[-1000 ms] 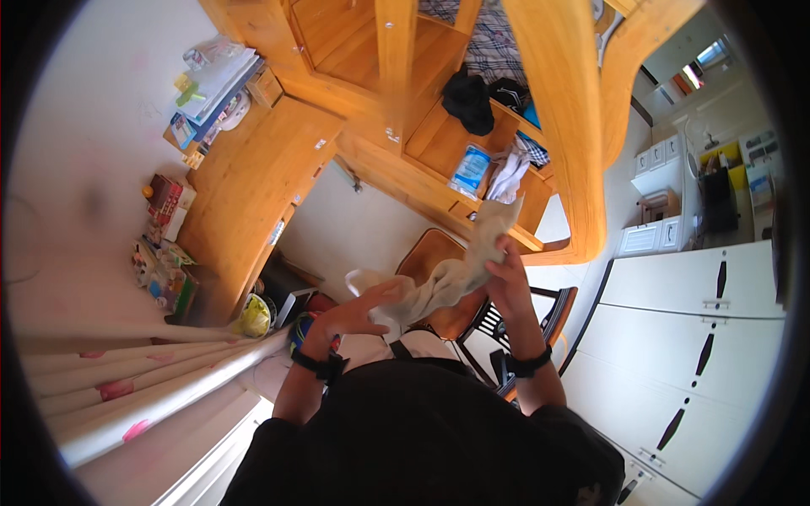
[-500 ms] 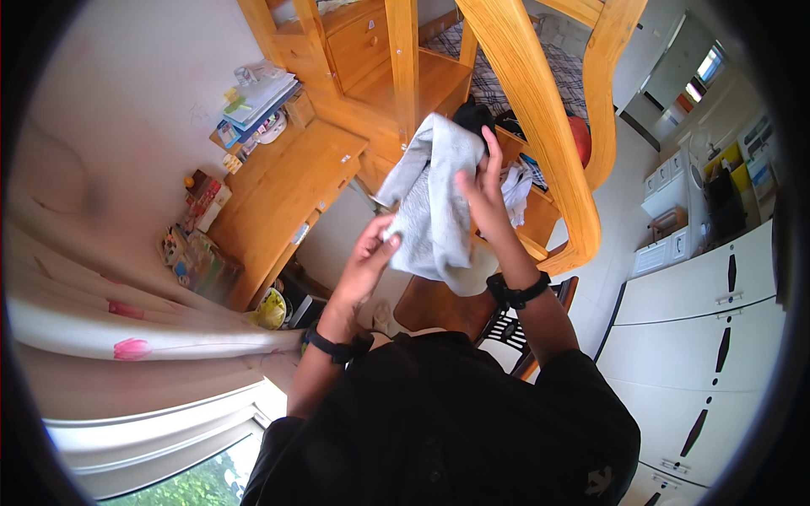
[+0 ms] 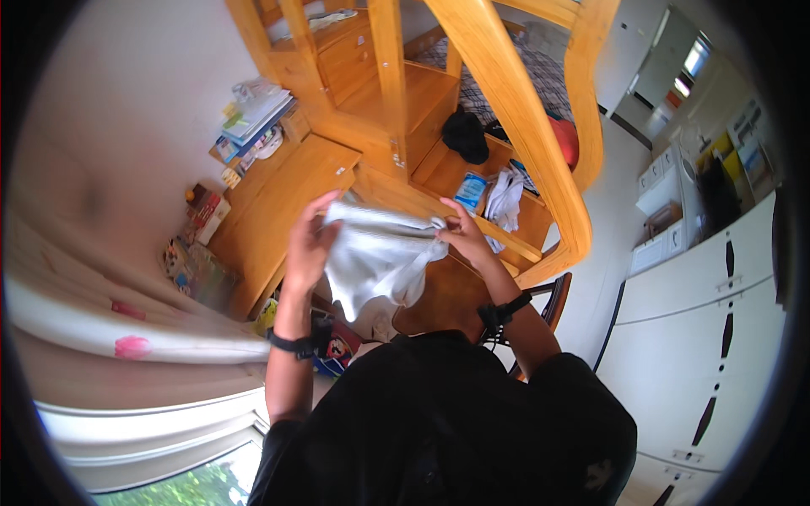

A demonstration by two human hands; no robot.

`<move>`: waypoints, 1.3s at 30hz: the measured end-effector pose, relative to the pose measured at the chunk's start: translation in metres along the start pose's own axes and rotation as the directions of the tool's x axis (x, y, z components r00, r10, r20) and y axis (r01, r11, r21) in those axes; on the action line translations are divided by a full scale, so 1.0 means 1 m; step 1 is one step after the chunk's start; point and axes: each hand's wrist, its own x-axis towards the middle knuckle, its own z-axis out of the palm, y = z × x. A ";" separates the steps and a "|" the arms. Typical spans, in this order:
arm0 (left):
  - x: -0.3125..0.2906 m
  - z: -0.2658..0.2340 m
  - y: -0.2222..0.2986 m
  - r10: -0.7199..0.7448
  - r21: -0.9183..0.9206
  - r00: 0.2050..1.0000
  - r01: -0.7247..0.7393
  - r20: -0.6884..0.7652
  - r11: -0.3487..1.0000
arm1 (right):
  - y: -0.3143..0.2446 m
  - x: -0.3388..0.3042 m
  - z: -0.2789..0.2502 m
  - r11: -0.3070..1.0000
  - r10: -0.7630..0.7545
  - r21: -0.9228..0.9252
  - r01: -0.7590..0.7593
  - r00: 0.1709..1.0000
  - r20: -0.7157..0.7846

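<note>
A light grey fabric garment (image 3: 371, 266) hangs in front of me, stretched between both hands; its exact kind does not show. My left hand (image 3: 310, 240) grips its upper left edge, with fingers bent over the cloth. At the upper right corner, my right hand (image 3: 462, 231) pinches a small bunched bit of the fabric. Below this the garment droops in loose folds, slightly blurred. Beyond my right hand is an open wooden drawer (image 3: 530, 226), holding a white cloth (image 3: 504, 201) and a blue-and-white packet (image 3: 470, 192). A black cap-like item (image 3: 465, 137) lies at its far end.
A wooden desk (image 3: 287, 190) with stacked papers (image 3: 257, 114) stands to the left. A curved wooden bed frame (image 3: 515, 110) rises ahead. Beneath the garment is a brown chair seat (image 3: 443, 299). White cabinets (image 3: 675, 312) line the right, a curtain (image 3: 143, 325) the left.
The garment has come down and nearer me, spread from a raised bundle into a sheet between my hands. My hands have moved apart, the right one lower. The drawer's contents now show more.
</note>
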 end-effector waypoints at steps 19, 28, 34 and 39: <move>0.007 -0.028 -0.035 -0.115 0.094 0.988 0.125 -0.099 0.988 | -0.017 0.034 -0.076 0.814 0.320 0.527 -0.245 0.946 -0.056; -0.016 -0.033 -0.028 -0.072 0.478 0.994 0.023 0.083 0.878 | -0.082 0.014 -0.063 0.945 0.059 -0.324 -0.050 0.998 0.019; -0.027 -0.042 -0.032 -0.005 0.747 0.990 -0.104 0.142 0.657 | -0.112 0.018 -0.034 0.652 -0.163 -0.731 0.201 0.979 0.123; -0.030 -0.067 -0.024 0.076 0.811 0.996 -0.078 0.042 0.580 | -0.119 0.038 -0.012 0.265 -0.306 -0.872 0.412 0.893 0.329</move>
